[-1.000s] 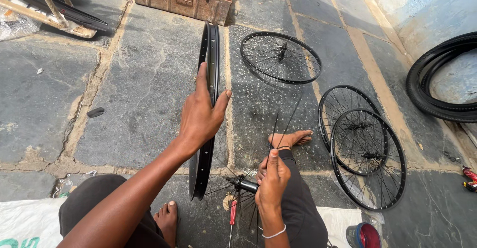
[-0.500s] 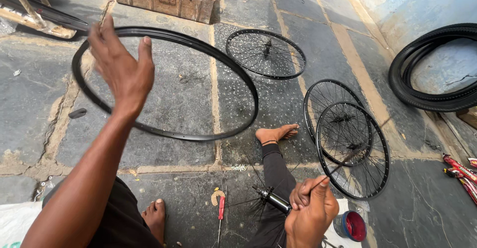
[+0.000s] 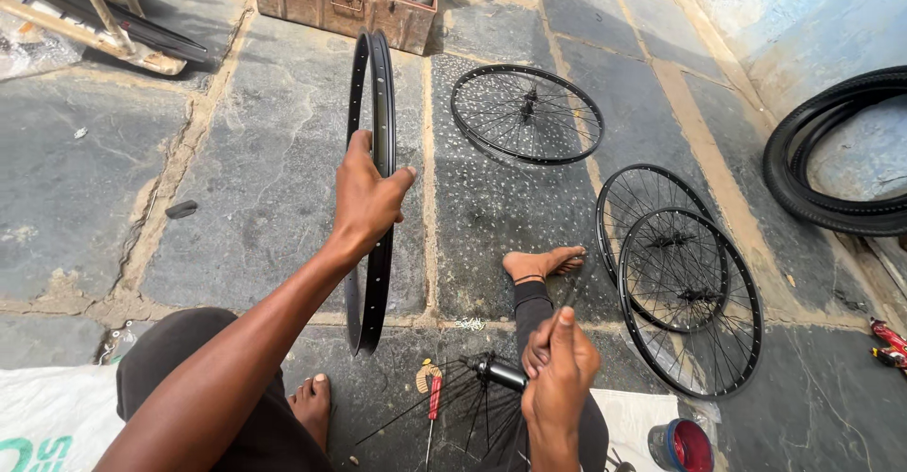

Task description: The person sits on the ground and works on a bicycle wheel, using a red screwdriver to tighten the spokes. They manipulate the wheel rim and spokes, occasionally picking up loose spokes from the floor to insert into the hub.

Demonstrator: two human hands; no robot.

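My left hand (image 3: 364,198) grips a bare black bicycle rim (image 3: 376,103) that stands upright on edge on the stone floor, seen nearly edge-on. My right hand (image 3: 559,363) is closed around thin spokes beside a black hub (image 3: 501,373), from which loose spokes (image 3: 463,411) fan out low between my legs. A red-handled screwdriver (image 3: 433,398) lies just left of the hub. My bare foot (image 3: 543,264) rests on the floor beyond the right hand.
Two spoked wheels (image 3: 685,283) lie overlapping at right, a third wheel (image 3: 526,113) farther back. Black tyres (image 3: 836,151) lean by the right wall. A rusty metal box (image 3: 340,0) stands at the top. A small red pot (image 3: 682,446) sits near my right leg.
The rim was held flat and high half a second ago; now it stands upright on its edge. My right hand moved left, closer to the hub and spokes.
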